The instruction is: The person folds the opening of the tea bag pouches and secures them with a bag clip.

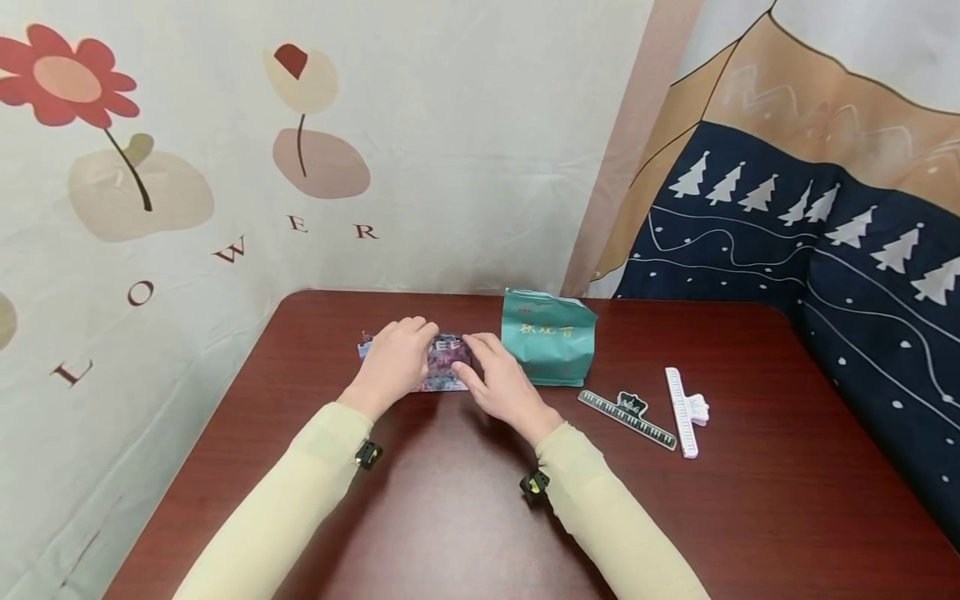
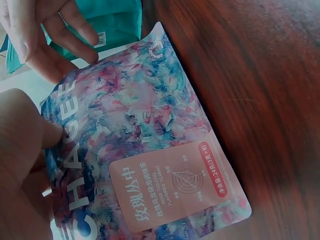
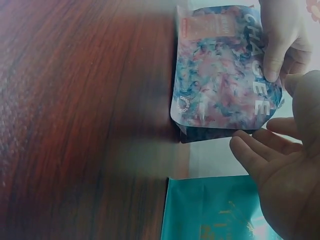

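A multicoloured pouch [image 1: 446, 360] of tea bags, lettered CHAGEE with a pink label, stands upright near the back of the table. My left hand [image 1: 399, 357] pinches its top edge, the thumb lying on the front in the left wrist view. At the pouch's other side is my right hand [image 1: 501, 382]. In the right wrist view its fingers [image 3: 252, 152] are extended along the pouch's side edge, touching or very close to it. Right of that hand stands a teal pouch [image 1: 548, 342] with gold characters.
A black clip [image 1: 628, 418] with a piano-key pattern lies on the dark red table [image 1: 427, 517], right of the hands. Beside it is a white ruler-shaped clip [image 1: 682, 412]. A printed cloth [image 1: 465, 150] hangs behind the table's back edge.
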